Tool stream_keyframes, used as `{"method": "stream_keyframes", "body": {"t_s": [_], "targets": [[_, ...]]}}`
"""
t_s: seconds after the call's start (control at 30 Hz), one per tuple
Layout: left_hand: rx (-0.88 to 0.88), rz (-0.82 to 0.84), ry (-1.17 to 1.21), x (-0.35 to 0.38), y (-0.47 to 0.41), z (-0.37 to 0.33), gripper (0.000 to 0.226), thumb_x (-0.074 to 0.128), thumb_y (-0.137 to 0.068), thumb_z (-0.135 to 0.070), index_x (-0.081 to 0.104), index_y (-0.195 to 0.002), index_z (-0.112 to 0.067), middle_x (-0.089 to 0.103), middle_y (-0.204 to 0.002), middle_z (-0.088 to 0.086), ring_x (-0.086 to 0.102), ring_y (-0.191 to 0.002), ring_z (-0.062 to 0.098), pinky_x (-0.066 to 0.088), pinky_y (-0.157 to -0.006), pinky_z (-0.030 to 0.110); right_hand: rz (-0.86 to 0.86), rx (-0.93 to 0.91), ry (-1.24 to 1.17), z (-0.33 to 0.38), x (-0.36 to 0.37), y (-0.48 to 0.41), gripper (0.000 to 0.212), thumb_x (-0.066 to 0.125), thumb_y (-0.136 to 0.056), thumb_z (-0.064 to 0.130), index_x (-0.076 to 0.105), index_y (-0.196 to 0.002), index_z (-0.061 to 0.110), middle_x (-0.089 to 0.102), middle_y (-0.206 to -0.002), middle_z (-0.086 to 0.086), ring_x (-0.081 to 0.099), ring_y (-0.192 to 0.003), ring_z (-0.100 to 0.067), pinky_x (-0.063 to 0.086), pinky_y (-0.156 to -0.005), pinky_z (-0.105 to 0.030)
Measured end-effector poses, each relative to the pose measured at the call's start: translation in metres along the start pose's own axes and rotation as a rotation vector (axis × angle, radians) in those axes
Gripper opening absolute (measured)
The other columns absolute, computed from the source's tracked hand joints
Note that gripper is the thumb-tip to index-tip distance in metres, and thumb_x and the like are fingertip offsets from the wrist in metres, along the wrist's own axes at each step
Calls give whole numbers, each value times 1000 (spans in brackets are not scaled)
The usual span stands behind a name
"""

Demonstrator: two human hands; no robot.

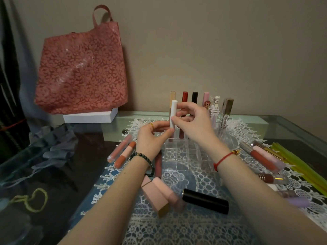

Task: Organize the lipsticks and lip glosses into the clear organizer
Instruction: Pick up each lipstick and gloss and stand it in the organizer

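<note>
Your left forearm (106, 197) and right forearm (261, 191) come in from the bottom edge. Between them a black lipstick (205, 200) and two pink lipstick boxes (155, 195) lie loose on the lace mat (177, 232).

Both hands are clamped on one white tube (173, 114). Your left hand (150, 137) pinches its lower end and your right hand (194, 121) pinches it mid-body between thumb and forefinger. You hold the tube upright above the back-left part of the clear organizer (184, 152), not yet in any cell. Cannot tell which cell it is over.

The back row already has standing tubes: beige (172, 96), red (184, 99), black (194, 98), pink (206, 99). The nearer cells look empty.

To do the step well:
- Take your left fingers off the base first, or they likely block the cell mouth.
- Keep the right-hand pinch and hold the tube vertical.
- Pick an open cell next to the filled ones and lower the tube straight down.
- Don't swing it sideways; the standing tubes are just behind and could tip.
- The organizer probably slides easily on the lace, so steady its wall with your freed left hand.
- Let go only once the base seats.

More lip glosses wait on the mat at left (120, 149) and right (263, 160).
</note>
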State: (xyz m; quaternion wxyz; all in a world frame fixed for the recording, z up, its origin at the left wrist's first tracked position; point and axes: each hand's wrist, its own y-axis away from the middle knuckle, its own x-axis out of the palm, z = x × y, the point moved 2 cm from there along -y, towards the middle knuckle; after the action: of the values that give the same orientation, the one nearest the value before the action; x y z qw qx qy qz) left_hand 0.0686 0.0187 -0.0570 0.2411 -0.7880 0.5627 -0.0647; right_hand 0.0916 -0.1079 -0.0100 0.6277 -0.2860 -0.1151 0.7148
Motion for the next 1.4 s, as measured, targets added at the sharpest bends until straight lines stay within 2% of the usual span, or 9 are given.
{"method": "stream_keyframes", "body": {"t_s": [0.07,0.27,0.5,0.63,0.73,0.9,1.1,1.27,1.4], "targets": [[-10,11,-14,-1,1,2,14,73,-73,-22,70,-86,-26,71,-82,-10,63,-83,0,42,-72,7,-1,6,4,-3,1,0,29,69,-76,10,57,-89,33,61,-80,8,60,-53,5,50,-56,-11],[-12,20,-1,-1,2,2,17,74,-72,-20,69,-85,-29,71,-84,-10,63,-86,3,42,-78,15,-7,17,33,-8,2,0,29,70,-75,13,57,-86,37,61,-78,9,59,-52,5,48,-52,-11],[-3,10,-9,-2,2,2,18,74,-72,-21,69,-87,-29,70,-83,-12,62,-84,-1,42,-72,6,1,12,24,-8,3,0,30,70,-74,12,57,-82,37,61,-75,9,58,-50,6,46,-52,-10],[2,4,-21,-2,2,1,20,74,-72,-20,69,-90,-27,70,-86,-12,61,-84,-2,45,-78,14,9,12,15,-7,2,1,30,70,-74,12,56,-80,38,61,-74,9,59,-51,6,45,-50,-8],[3,2,-22,-2,3,2,20,74,-72,-20,69,-89,-29,70,-86,-13,62,-85,-1,44,-77,14,13,15,23,-7,2,1,30,70,-74,12,56,-81,37,61,-73,9,60,-51,5,45,-49,-8],[16,7,-18,-3,3,1,20,73,-72,-20,68,-86,-33,70,-84,-12,62,-83,-2,45,-79,17,19,17,69,-7,2,2,26,70,-74,11,60,-93,25,63,-73,8,60,-53,4,47,-50,-11],[16,8,-21,-3,3,0,20,74,-72,-21,68,-84,-35,70,-82,-15,61,-83,-1,45,-78,19,45,26,131,-5,-1,2,25,71,-74,13,59,-93,25,64,-73,7,62,-57,-1,51,-55,-13],[-4,5,-33,-3,4,0,17,73,-73,-25,69,-86,-34,70,-84,-14,62,-86,5,48,-85,30,99,69,170,-3,-4,2,24,71,-74,14,60,-94,22,68,-74,-2,61,-62,-6,48,-57,-19],[-19,5,-41,-4,5,-2,17,73,-73,-26,68,-86,-35,70,-87,-13,63,-89,8,48,-88,37,125,84,210,0,-9,2,25,72,-74,17,61,-96,20,68,-75,-4,60,-59,-9,46,-49,-16]]}}
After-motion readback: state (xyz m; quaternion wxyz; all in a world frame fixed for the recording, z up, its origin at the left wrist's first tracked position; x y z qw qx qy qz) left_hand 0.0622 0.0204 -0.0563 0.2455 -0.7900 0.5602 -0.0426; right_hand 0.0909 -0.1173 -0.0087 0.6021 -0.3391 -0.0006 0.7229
